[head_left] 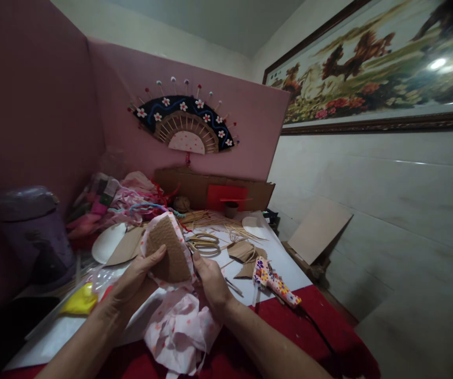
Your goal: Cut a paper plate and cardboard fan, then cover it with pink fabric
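Note:
A piece of brown cardboard (169, 252) with white, pink-spotted cloth (182, 326) around its edges is held up over the table. My left hand (141, 276) grips its left side, thumb flat on the bare cardboard face. At the opposite edge, my right hand (212, 281) pinches the cloth-edged side, its fingertips partly hidden behind. Loose cloth hangs crumpled below the cardboard. Just beyond my right hand are gold-handled scissors (203, 245); their blades are hidden. A flower-patterned glue gun (275, 284) lies to the right, its black cord running off the front.
Cardboard scraps (244, 251) and thin sticks (226, 223) lie behind the scissors. At left stand a purple container (39, 237) and a heap of pink cloth (131, 195), with a yellow packet (79, 301) nearer. A decorated fan (187, 118) is on the pink panel behind.

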The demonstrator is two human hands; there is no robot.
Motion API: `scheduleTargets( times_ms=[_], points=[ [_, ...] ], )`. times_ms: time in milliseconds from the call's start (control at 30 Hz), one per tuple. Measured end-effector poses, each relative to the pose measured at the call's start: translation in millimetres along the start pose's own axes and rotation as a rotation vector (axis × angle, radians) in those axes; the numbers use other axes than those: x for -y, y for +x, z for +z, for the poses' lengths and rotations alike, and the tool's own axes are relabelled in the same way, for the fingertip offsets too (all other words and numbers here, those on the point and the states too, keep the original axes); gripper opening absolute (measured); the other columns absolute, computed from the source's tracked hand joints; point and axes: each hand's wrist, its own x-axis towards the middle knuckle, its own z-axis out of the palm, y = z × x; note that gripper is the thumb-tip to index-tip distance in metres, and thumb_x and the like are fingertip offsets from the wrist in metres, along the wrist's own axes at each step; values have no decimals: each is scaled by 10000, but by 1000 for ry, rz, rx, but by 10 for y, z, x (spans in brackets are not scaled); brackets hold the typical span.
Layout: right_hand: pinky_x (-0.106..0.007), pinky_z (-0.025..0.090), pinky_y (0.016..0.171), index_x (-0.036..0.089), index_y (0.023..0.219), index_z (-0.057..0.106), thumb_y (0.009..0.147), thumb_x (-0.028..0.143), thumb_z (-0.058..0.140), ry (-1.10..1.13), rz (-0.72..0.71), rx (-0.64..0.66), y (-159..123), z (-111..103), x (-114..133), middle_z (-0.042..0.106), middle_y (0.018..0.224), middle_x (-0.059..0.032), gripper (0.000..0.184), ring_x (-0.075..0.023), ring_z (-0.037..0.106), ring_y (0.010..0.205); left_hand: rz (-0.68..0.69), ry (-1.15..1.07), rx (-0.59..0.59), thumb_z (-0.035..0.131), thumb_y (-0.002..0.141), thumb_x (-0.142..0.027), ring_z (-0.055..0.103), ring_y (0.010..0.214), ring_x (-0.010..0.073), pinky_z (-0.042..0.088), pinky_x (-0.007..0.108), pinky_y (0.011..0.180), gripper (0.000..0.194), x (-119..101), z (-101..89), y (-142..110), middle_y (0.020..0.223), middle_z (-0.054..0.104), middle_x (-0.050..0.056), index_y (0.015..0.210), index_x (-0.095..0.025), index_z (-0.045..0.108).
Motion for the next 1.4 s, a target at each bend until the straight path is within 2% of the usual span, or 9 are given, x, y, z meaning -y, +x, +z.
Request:
scheduleTargets(
  times_ms=[167, 333, 433, 633, 767, 967, 1133, 1233, 1400],
  points=[
    [-209, 194, 395, 184, 615, 456, 698, 720, 521, 152, 51, 74, -33, 17, 39, 369, 466, 65, 547, -58, 260, 392, 56, 9, -18, 680, 708, -82, 708, 736, 229, 592, 343, 700, 395, -21, 23, 6, 872, 747, 81, 1092, -166, 642],
    [-190, 131, 363, 195, 619, 391, 686, 756, 495, 138, 109, 77, -81, 20, 93, 300, 449, 97, 575, -35, 181, 367, 104, -7, -24, 694, 703, -86, 696, 693, 180, 593, 292, 658, 397, -49, -7, 24, 857, 743, 41, 1080, -198, 644],
    [-193, 110, 359, 195, 607, 384, 696, 766, 466, 125, 104, 92, -87, 18, 100, 284, 438, 101, 584, -33, 161, 363, 105, -5, -35, 705, 690, -82, 699, 702, 184, 590, 306, 688, 400, -62, -10, 17, 866, 745, 41, 1067, -203, 650],
    [-204, 128, 378, 186, 600, 413, 675, 728, 541, 141, 55, 79, -34, -6, 32, 326, 452, 88, 562, -37, 200, 374, 70, -14, -37, 720, 667, -79, 711, 754, 233, 588, 337, 721, 445, -56, 33, 3, 906, 748, 74, 1094, -180, 643],
    [-209, 110, 385, 187, 581, 409, 686, 676, 580, 172, 53, 80, -40, -2, 24, 298, 432, 96, 529, -34, 178, 368, 81, 2, -29, 708, 684, -82, 710, 773, 242, 589, 356, 726, 407, -46, 29, 18, 919, 746, 82, 1077, -168, 650],
    [-199, 110, 365, 196, 618, 394, 693, 724, 527, 185, 113, 88, -54, 7, 48, 297, 438, 103, 549, -33, 170, 357, 96, 13, -13, 700, 693, -77, 709, 752, 229, 590, 351, 719, 392, -57, 27, 28, 904, 748, 78, 1070, -172, 650],
    [-187, 153, 376, 171, 611, 440, 710, 733, 498, 88, 43, 26, -15, -4, -9, 365, 448, 74, 574, -34, 249, 372, 45, 44, 21, 696, 708, -99, 707, 765, 241, 590, 342, 705, 339, -38, 19, 6, 899, 745, 99, 1040, -155, 657],
    [-190, 154, 381, 176, 608, 428, 715, 747, 472, 78, 31, 39, 4, -12, -38, 356, 454, 74, 583, -38, 252, 378, 51, 37, 19, 695, 712, -102, 704, 746, 224, 590, 331, 699, 317, -27, 2, 9, 892, 743, 92, 1022, -155, 660],
    [-199, 186, 401, 182, 599, 415, 717, 747, 469, 65, 21, 64, 25, -28, -63, 366, 473, 67, 580, -50, 280, 403, 114, -1, -22, 706, 692, -78, 695, 719, 177, 590, 294, 674, 419, -39, 4, 24, 891, 740, 35, 1084, -207, 637]
  ],
)
